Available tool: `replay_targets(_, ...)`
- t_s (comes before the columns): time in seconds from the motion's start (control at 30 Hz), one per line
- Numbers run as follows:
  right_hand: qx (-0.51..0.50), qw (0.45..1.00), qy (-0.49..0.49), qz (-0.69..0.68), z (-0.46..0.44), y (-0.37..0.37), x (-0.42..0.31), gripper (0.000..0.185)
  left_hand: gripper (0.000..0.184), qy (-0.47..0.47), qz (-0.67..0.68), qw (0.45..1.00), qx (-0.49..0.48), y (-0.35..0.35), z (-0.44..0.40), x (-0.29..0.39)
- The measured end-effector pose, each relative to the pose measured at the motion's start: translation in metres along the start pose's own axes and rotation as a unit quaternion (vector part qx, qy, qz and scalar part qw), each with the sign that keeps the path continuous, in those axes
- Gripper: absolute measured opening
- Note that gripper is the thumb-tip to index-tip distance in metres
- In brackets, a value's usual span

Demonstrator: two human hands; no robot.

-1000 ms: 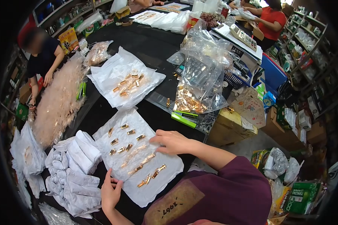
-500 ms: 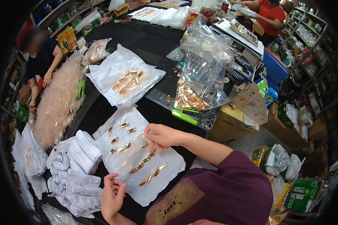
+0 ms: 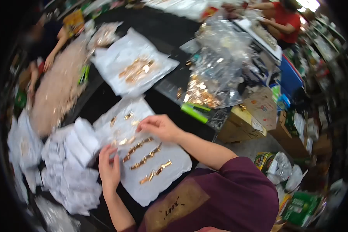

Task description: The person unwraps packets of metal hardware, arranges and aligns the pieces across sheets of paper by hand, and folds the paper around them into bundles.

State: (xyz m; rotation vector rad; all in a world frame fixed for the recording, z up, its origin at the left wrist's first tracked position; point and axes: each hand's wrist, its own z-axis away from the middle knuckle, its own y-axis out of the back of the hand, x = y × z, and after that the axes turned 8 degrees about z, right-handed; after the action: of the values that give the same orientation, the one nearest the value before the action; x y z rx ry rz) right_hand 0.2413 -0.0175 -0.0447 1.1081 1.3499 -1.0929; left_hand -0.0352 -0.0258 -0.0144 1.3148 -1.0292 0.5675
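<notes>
Small shiny gold metal pieces (image 3: pixel 146 157) lie in slanting rows on a white paper sheet (image 3: pixel 143 197) in front of me. My right hand (image 3: pixel 158 127) is over the sheet's upper right part, thumb and fingers pinched together on what looks like a thin translucent film (image 3: pixel 118 133). Blurred gold shows through the film between my hands. By the sheet's left edge is my left hand (image 3: pixel 110 166), its thumb and fingers apart. Farther up, a second white sheet (image 3: pixel 112 62) carries a blurred cluster of gold pieces (image 3: pixel 137 69).
Crumpled white bundles (image 3: pixel 71 170) sit left of the sheet. Clear bags of gold pieces (image 3: pixel 205 91) and a green box cutter (image 3: pixel 194 113) lie to the right. A pale pink plastic-wrapped heap (image 3: pixel 58 89) is farther left. One person (image 3: pixel 52 38) sits there, another (image 3: pixel 284 23) at far right.
Both my hands have moved up and toward the far side of the sheet. Three lower rows of gold pieces now show uncovered, where two showed before. The head view has shifted and blurred.
</notes>
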Motion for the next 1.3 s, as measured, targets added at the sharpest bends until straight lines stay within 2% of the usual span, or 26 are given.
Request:
replay_targets(0.03,0.016,0.999,-0.011,0.038,0.0,-0.004,-0.001,0.019,0.02,-0.017,0.005,1.0,0.007,-0.001,0.001,-0.001)
replay_targets(0.13,0.077,0.996,-0.035,-0.01,0.003,-0.005,-0.004,0.019,0.016,-0.02,0.004,0.999,0.03,0.005,0.001,0.004)
replay_targets(0.2,0.066,0.998,-0.012,-0.014,0.006,0.001,-0.011,0.02,0.014,0.021,-0.017,0.999,0.025,0.012,0.004,0.013)
replay_targets(0.3,0.037,0.999,-0.002,-0.014,0.005,0.0,-0.013,0.018,0.014,0.038,-0.024,0.999,0.031,0.02,0.007,0.008)
replay_targets(0.37,0.031,0.999,0.007,0.011,0.008,-0.003,-0.016,0.017,0.013,0.032,-0.023,0.999,0.002,0.023,0.007,0.004)
replay_targets(0.47,-0.038,0.953,0.098,0.285,0.009,-0.007,-0.018,0.011,0.014,0.043,-0.019,0.999,-0.019,0.022,0.01,0.004)
replay_targets(0.5,-0.042,0.952,0.095,0.289,0.007,-0.011,-0.023,0.011,0.014,0.052,-0.024,0.998,-0.028,0.021,0.01,0.004)
replay_targets(0.6,-0.076,0.869,0.135,0.469,0.004,-0.037,-0.038,0.015,0.016,0.061,-0.031,0.996,-0.052,0.014,0.013,0.003)
replay_targets(0.73,-0.101,0.829,0.181,0.52,-0.003,-0.057,-0.023,0.023,0.018,0.038,-0.065,0.995,-0.064,0.007,0.015,0.002)
replay_targets(0.87,-0.098,0.789,0.208,0.57,0.001,-0.063,-0.015,0.021,0.017,0.0,-0.11,0.993,-0.048,0.002,0.015,-0.001)
replay_targets(1.0,-0.085,0.794,0.257,0.545,0.006,-0.061,-0.012,0.023,0.016,-0.028,-0.144,0.988,-0.047,-0.005,0.017,0.001)
replay_targets(1.07,-0.09,0.797,0.258,0.539,0.009,-0.06,-0.009,0.022,0.014,-0.055,-0.183,0.981,-0.041,-0.01,0.02,0.003)
replay_targets(1.23,-0.117,0.812,0.26,0.509,0.015,-0.055,-0.015,0.022,0.011,-0.058,-0.173,0.983,-0.031,-0.01,0.021,-0.002)
replay_targets(1.3,-0.124,0.817,0.258,0.501,0.017,-0.049,-0.02,0.021,0.011,-0.067,-0.16,0.985,0.019,-0.009,0.02,-0.005)
